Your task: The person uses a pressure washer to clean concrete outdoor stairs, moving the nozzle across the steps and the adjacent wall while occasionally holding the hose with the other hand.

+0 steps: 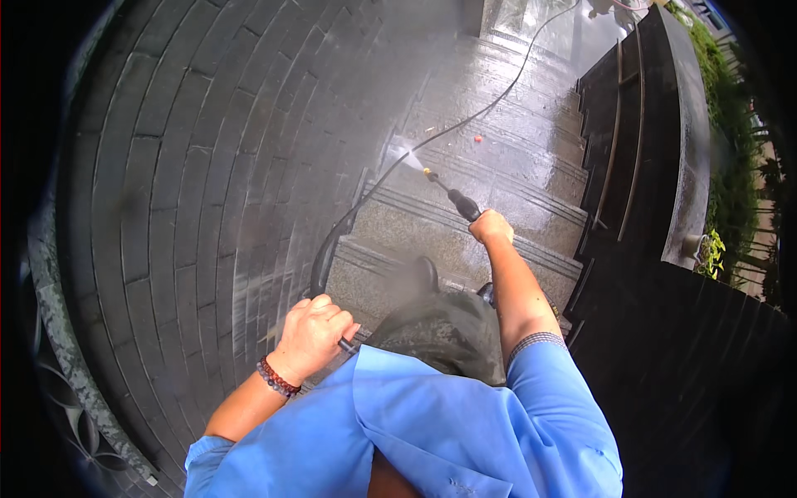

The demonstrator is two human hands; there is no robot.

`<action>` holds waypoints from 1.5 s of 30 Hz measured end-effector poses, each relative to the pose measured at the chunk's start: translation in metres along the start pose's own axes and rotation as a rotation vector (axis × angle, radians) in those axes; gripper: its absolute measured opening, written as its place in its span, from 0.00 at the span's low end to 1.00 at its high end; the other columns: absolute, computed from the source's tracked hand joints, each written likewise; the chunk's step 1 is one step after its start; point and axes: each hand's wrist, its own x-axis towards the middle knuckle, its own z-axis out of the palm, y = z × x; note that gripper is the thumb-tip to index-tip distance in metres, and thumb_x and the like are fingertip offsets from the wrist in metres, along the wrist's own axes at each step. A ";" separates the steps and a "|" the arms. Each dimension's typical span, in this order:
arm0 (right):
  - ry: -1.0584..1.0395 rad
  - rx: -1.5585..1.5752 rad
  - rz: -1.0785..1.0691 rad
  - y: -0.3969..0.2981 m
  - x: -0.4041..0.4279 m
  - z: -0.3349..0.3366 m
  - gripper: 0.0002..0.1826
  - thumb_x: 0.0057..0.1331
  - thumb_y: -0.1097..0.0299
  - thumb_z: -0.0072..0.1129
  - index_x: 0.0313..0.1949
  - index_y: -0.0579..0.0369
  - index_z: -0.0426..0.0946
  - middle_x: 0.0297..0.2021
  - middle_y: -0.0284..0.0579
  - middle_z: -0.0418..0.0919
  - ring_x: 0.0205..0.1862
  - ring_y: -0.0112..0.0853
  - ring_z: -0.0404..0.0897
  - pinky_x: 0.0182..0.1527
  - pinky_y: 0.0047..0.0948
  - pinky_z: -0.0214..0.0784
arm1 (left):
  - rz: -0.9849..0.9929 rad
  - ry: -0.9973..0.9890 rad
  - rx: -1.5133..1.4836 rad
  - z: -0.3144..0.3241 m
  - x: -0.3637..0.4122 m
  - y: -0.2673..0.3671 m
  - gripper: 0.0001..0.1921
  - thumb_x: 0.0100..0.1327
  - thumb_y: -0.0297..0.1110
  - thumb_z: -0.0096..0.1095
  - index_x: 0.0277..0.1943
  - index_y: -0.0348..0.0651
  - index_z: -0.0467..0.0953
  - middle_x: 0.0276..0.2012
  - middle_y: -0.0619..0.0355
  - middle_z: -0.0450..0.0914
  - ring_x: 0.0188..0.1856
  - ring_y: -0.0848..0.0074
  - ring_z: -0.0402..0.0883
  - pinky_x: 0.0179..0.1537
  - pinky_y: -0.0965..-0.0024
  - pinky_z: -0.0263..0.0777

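Observation:
My right hand (492, 226) is closed around the black pressure washer lance (464, 204), which points up and to the left. From its brass-coloured nozzle (427, 171) a white fan of water (411, 159) sprays onto a wet stone step beside the tiled wall. In my left hand (316, 330) is the black hose (322, 264), gripped near my waist. The hose curves up from this hand, crosses behind the spray and runs towards the far end of the steps.
Wet stone steps (461, 243) lie under my shoes. A dark tiled wall (205, 162) rises on the left; on the right stands a dark wall (613, 137) with metal rails. A small red object (478, 139) lies on a step. Green plants (731, 155) grow beyond the right wall.

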 end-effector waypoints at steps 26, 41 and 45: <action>0.011 -0.016 -0.032 -0.018 0.001 0.002 0.18 0.61 0.65 0.53 0.49 0.54 0.80 0.50 0.51 0.80 0.54 0.40 0.79 0.55 0.35 0.71 | -0.496 -0.326 -0.335 0.044 -0.075 0.002 0.13 0.53 0.42 0.69 0.24 0.45 0.75 0.21 0.57 0.76 0.30 0.63 0.78 0.30 0.60 0.72; -0.014 0.016 0.360 0.183 -0.017 -0.021 0.20 0.58 0.66 0.55 0.50 0.55 0.80 0.53 0.49 0.78 0.57 0.39 0.76 0.57 0.36 0.69 | -0.429 -0.421 -0.308 0.052 -0.045 0.021 0.12 0.52 0.41 0.70 0.25 0.44 0.76 0.21 0.55 0.77 0.31 0.62 0.79 0.31 0.60 0.71; -0.056 0.040 0.567 0.264 -0.045 -0.049 0.20 0.59 0.65 0.56 0.51 0.54 0.79 0.54 0.47 0.78 0.58 0.39 0.76 0.57 0.35 0.69 | -0.393 -0.438 -0.307 0.056 -0.028 0.031 0.13 0.52 0.42 0.70 0.25 0.43 0.76 0.21 0.56 0.77 0.31 0.62 0.78 0.32 0.59 0.71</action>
